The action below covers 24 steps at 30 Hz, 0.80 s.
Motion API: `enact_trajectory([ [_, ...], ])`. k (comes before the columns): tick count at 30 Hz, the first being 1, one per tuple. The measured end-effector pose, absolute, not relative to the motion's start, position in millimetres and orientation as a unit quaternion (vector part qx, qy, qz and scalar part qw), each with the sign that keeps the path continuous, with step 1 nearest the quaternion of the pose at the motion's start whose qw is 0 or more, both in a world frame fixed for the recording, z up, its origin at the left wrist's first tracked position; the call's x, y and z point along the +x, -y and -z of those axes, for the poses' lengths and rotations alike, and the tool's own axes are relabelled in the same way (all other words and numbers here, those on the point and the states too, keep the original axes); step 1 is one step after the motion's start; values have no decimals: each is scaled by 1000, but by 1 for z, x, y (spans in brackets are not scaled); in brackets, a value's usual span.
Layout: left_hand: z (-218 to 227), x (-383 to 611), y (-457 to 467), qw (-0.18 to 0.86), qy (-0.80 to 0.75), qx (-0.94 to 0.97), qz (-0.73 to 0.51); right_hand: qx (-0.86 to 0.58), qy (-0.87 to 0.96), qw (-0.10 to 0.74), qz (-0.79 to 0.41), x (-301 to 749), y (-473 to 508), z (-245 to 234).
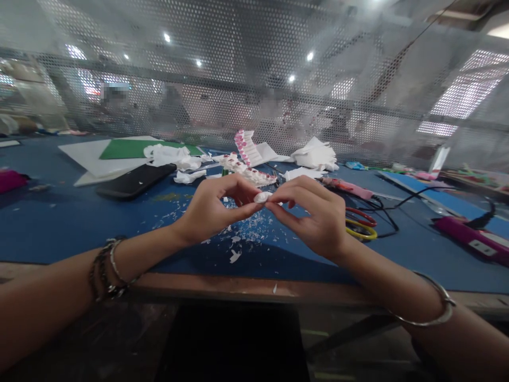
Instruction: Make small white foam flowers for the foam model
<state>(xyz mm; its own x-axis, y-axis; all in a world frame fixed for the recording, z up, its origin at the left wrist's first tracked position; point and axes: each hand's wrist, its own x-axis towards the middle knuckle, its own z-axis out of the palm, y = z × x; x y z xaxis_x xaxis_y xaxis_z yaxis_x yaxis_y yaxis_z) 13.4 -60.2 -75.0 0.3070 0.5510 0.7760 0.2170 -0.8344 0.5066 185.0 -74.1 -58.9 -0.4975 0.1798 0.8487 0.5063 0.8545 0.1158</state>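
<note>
Between my fingertips is a small wad of white paper (262, 198), pinched from both sides above the blue table top. My left hand (220, 199) grips its left end with thumb and forefinger. On the other end, the thumb and fingers of my right hand (308, 212) are closed. White paper scraps (235, 257) are scattered on the table below. Just behind my hands lies a white crafted piece with dark red dots (246, 171). A white pleated strip with a pink edge (247, 149) stands behind it.
A black phone (135, 181) lies left, by green and white sheets (135, 149). Crumpled white paper (316, 154) sits at the back. Right are scissors with red and yellow handles (363, 228), a pink tool with a black cord (350, 188) and a magenta power strip (473, 239). Perforated metal screens the back.
</note>
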Motion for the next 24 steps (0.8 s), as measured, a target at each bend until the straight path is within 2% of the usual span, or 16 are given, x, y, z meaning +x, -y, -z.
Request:
enact_trajectory([
  [24,76,11,59,116,-235,815,-517,-223,843,454,181,185,75,58],
])
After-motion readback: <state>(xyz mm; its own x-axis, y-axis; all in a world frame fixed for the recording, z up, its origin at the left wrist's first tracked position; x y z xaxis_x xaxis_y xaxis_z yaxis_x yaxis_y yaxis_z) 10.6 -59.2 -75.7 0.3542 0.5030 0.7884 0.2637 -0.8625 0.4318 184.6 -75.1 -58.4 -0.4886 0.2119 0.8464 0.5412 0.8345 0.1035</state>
